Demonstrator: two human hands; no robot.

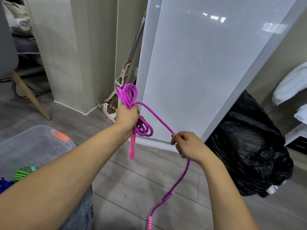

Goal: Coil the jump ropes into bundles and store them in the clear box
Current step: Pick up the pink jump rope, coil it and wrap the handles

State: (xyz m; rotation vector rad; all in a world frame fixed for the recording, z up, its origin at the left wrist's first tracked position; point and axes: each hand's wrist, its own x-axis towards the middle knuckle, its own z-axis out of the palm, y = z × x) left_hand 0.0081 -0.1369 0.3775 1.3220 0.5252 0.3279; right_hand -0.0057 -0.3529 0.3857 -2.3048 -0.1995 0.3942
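Observation:
My left hand (pixel 127 115) grips the middle of a coiled purple jump rope (pixel 128 95); loops stick out above and below the fist, and one pink handle (pixel 132 147) hangs down from it. A free strand runs from the fist to my right hand (pixel 187 144), which pinches it. From there the strand drops to the second pink handle (pixel 150 222) at the bottom edge. The clear box (pixel 35 143) sits on the floor at the lower left, with a green rope (pixel 22 173) and a blue rope (pixel 5 184) inside it.
A large white panel (pixel 207 63) leans against the wall straight ahead. A black rubbish bag (pixel 249 151) lies to the right, a mop (pixel 123 77) stands in the corner, and a chair leg (pixel 31 97) is at the far left. Grey wood floor lies below.

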